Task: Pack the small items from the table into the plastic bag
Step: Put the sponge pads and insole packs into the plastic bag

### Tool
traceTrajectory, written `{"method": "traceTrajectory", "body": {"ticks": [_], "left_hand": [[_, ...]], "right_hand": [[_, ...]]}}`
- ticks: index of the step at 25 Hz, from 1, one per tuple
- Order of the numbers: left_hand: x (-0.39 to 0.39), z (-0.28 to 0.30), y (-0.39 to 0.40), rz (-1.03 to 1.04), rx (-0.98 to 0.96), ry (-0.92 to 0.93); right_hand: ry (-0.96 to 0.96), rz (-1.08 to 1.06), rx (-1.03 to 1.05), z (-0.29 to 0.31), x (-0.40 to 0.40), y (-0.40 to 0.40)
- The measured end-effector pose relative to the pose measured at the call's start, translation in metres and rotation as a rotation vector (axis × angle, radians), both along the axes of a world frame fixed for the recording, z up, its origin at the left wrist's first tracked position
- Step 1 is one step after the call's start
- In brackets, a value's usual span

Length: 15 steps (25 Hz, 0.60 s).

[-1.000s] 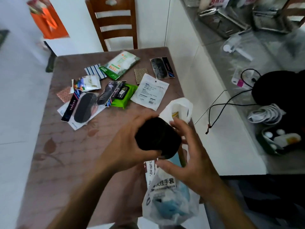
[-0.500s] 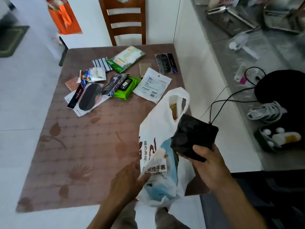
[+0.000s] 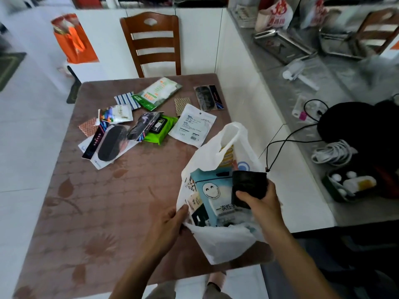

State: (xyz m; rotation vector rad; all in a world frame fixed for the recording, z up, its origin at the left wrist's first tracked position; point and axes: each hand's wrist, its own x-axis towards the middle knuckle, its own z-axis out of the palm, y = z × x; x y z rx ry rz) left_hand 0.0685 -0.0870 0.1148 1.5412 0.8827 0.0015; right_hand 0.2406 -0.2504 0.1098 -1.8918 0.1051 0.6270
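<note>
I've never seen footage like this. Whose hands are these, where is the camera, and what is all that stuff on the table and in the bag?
There is no machine here: a person wears one wide-angle camera on the head, looking down at their own two bare hands. The left hand grips the rim of a white plastic bag and holds its mouth open. The right hand holds a small black pouch at the bag's opening; a light blue packet already sits inside. The bag rests at the near right edge of a brown table. Farther back lie small flat packages not yet packed, among them a green wipes pack and a white sachet. A wooden chair stands behind the table.
</note>
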Motion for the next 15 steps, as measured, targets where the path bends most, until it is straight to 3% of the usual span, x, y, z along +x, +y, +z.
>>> {"method": "traceTrajectory", "body": {"ticks": [6,9,12,15], "left_hand": [[-0.008,-0.008,0.01,-0.057,0.114,-0.069],[-0.009,-0.009,0.013,-0.045,0.12,-0.138],[-0.009,-0.017,0.023,-0.058,0.162,-0.144],[-0.011,-0.028,0.034,-0.124,0.251,-0.081]], "right_hand": [[0.027,0.4,-0.141,-0.002,-0.018,0.07],[0.017,0.579,-0.357,-0.022,-0.039,0.106],[-0.267,0.572,-0.554,-0.022,-0.042,0.111],[-0.356,0.48,-0.352,0.003,-0.029,0.096]]}}
